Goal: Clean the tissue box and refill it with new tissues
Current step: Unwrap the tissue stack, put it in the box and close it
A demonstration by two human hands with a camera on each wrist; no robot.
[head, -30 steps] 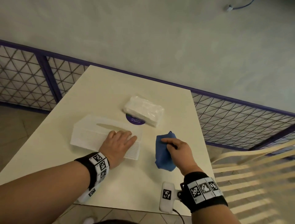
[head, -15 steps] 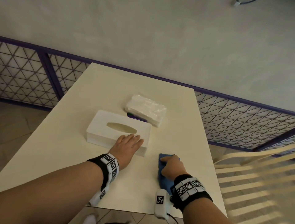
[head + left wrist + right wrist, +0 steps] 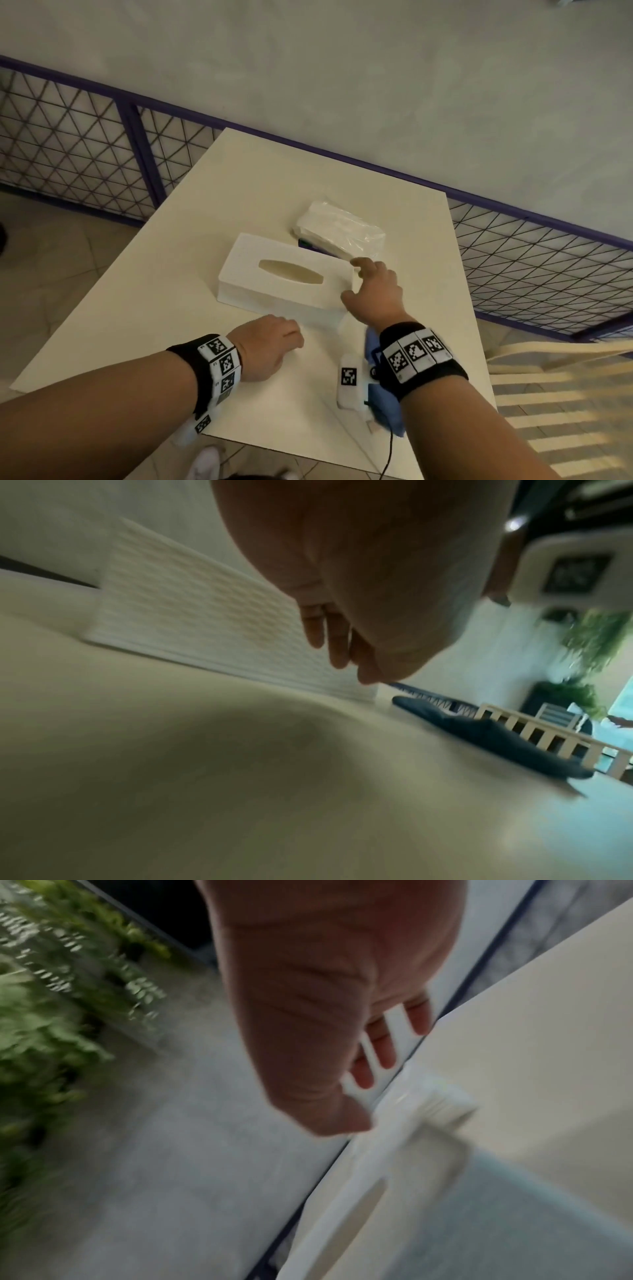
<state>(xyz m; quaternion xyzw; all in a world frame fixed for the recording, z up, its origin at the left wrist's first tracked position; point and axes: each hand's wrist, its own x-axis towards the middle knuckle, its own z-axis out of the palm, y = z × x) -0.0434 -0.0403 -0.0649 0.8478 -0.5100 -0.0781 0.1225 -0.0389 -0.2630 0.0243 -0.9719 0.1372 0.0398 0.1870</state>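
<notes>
blue cloth (image 3: 371,346) mostly under right wrist, left hand (image 3: 265,344) fingers hidden

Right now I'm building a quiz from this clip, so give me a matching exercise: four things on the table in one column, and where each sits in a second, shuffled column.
Things:
1. tissue box
2. tissue pack
3. blue cloth
4. left hand

Places:
A. under the right wrist, near the table's front edge
B. mid-table, right hand at its right end
C. behind the box, plastic-wrapped
D. in front of the box's near side, fingers curled

Pairs: 1-B, 2-C, 3-A, 4-D
</notes>
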